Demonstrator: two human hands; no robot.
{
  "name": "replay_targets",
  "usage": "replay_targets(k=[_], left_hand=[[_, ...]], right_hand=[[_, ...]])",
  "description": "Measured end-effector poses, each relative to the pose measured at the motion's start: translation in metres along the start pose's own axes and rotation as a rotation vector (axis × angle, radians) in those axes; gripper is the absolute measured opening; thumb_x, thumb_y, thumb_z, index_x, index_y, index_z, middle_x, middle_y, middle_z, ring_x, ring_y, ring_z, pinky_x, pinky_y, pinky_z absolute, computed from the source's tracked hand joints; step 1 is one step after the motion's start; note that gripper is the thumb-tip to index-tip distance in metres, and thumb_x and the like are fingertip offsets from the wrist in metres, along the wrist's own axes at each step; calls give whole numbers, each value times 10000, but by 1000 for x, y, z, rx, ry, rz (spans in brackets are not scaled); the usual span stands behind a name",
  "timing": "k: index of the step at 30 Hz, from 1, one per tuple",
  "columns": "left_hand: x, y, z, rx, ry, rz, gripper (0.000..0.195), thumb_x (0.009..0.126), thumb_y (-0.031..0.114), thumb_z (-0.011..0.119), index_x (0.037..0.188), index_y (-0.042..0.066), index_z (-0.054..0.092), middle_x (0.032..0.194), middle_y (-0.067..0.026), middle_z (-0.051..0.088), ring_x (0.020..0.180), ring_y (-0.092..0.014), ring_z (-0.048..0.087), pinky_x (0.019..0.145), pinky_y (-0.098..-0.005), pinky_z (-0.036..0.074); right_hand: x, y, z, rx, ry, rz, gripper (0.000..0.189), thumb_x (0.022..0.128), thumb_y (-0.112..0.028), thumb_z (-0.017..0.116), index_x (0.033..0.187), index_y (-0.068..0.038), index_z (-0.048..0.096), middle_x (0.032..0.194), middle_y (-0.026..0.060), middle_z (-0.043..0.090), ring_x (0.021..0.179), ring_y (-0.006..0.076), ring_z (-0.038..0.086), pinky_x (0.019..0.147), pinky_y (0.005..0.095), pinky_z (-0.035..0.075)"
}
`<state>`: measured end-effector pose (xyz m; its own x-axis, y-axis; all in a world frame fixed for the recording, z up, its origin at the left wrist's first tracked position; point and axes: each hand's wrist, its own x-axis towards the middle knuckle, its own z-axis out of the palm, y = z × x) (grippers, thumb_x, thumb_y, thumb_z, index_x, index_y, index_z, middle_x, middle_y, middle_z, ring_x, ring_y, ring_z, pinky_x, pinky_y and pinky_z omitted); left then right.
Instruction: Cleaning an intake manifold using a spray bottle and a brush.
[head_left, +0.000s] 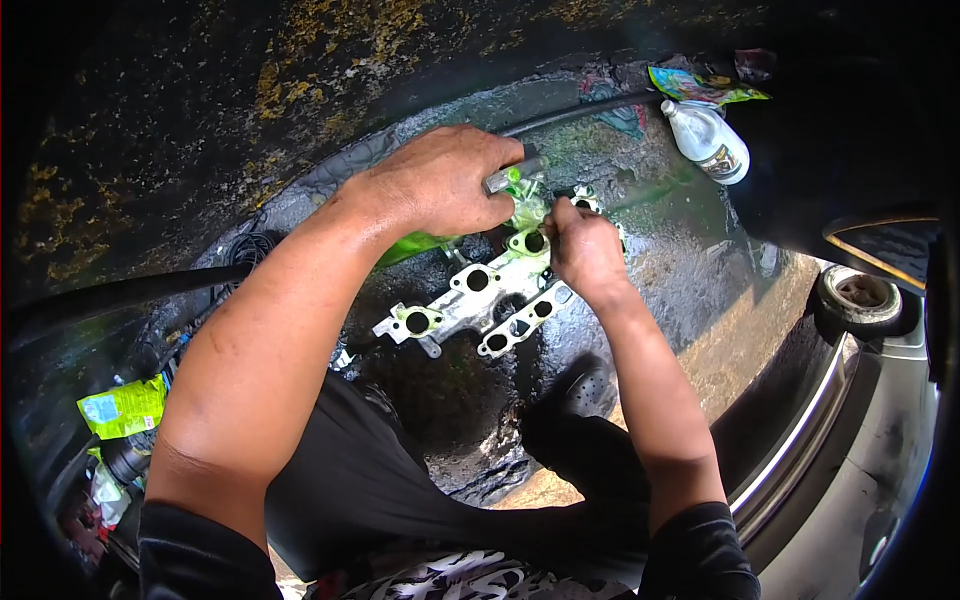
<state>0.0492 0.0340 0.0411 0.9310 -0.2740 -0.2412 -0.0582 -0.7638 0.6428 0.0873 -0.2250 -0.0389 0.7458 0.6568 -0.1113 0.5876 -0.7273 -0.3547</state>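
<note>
A pale metal intake manifold (450, 304) with several round ports and green residue lies tilted in front of me, over dark wet ground. My right hand (589, 244) has its fingers curled closed at the manifold's upper right part, which it partly covers. Above the manifold's far end, my left hand (454, 184) grips a grey, tube-like object (514, 176). Just under that object is something clear and green-tinged; what it is cannot be made out. A flat flange with several holes (519, 328) runs along the near side of the manifold.
A white plastic bottle (712, 146) with a label lies at the upper right, below a colourful packet (705, 86). A dark hose (577, 112) runs along the wall's foot. At left are a green packet (124, 406) and coiled cable (251, 247). A car wheel (859, 292) stands right.
</note>
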Motion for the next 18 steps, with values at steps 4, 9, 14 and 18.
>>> replay_targets(k=[4,9,14,18], left_hand=[[6,10,-4,-21,-43,-23,609,883,338,712,1413,58,605,1303,-230,664,1254,-386,609,1094,-471,471],[4,6,0,-9,-13,10,625,883,336,711,1418,35,597,1332,-236,654,1274,-389,597,1099,-469,467],[14,16,0,-20,-41,0,626,880,321,707,1415,17,593,1327,-248,654,1261,-405,604,1094,-475,467],[12,12,0,-7,-56,-7,605,872,307,712,1395,21,605,1302,-242,663,1254,-399,604,1085,-477,468]], right_hand=[[-10,21,22,-11,-67,233,120,892,-27,690,961,-42,592,850,187,716,790,406,716,716,468,567],[-10,-6,-9,414,46,358,76,909,23,658,946,-5,598,831,214,730,823,346,757,734,412,567],[-28,29,35,483,96,304,30,946,-8,611,975,-2,620,825,224,730,792,365,746,731,415,569],[-14,11,9,621,163,341,74,977,-37,597,1018,5,642,797,207,718,719,299,715,699,395,549]])
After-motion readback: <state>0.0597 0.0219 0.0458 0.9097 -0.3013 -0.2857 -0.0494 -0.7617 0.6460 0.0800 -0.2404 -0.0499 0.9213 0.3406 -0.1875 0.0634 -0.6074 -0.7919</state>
